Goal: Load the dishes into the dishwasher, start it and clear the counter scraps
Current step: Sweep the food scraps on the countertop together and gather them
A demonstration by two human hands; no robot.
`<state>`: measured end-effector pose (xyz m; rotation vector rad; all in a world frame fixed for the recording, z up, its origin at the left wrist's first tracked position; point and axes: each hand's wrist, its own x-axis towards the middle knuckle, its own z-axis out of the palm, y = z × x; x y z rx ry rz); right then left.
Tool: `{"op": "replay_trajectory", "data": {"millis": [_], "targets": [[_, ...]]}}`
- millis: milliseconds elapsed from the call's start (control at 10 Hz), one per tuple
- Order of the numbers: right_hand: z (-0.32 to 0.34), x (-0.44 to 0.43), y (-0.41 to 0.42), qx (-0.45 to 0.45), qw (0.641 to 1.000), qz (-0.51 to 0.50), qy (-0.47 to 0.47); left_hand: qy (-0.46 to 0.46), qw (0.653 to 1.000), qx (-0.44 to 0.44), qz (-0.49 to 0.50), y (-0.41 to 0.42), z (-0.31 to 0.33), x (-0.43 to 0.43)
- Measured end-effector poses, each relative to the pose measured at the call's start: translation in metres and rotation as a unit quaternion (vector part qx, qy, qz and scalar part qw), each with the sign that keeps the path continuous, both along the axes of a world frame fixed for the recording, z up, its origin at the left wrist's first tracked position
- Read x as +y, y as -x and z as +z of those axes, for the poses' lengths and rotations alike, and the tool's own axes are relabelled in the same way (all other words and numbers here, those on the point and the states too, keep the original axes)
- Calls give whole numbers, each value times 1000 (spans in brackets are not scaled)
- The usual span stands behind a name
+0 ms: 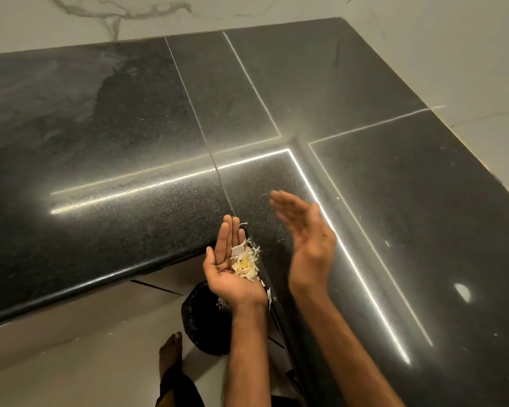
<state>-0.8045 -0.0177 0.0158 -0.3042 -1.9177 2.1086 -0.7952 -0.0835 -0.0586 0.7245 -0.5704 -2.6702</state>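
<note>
My left hand (229, 268) lies palm up at the inner corner edge of the black granite counter (106, 160), fingers straight. A small heap of pale and yellow food scraps (245, 262) sits on its palm. A few white scrap bits (269, 296) lie along the counter's edge beside the wrist. My right hand (304, 239) hovers over the counter to the right of the left hand, fingers straight and slightly blurred, holding nothing. No dishes or dishwasher are in view.
A black bin (204, 318) with white specks inside stands on the light floor right below my left hand. My bare foot (170, 352) is next to it. Marble wall (100, 13) runs behind the L-shaped counter, and small white specks (387, 243) dot its right part.
</note>
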Motion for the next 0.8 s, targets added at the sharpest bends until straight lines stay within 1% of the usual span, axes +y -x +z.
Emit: {"op": "replay_trajectory", "data": {"millis": [100,200,300,400,500,600,700,800], "targets": [[-12,33,-47,-8,996,-13,-84,-13,1000,-20,19,3,12,3],[-23,9,-64,-8,992,-28,-126,-34,998,-35,36,4,20,6],[-18,-30,-33,31,989,-11,-143,-78,996,-41,20,4,19,1],[-20,-47,0,87,990,2,-110,-113,994,-13,5,2,19,-3],[-15,-40,28,69,997,-42,-16,-95,994,-36,28,2,20,-1],[-12,-9,44,57,996,40,-53,-84,993,-68,49,3,20,2],[-20,30,52,41,902,305,-304,-89,991,-86,59,1,17,2],[-26,44,52,46,782,444,-435,-97,988,-108,60,2,16,3]]}}
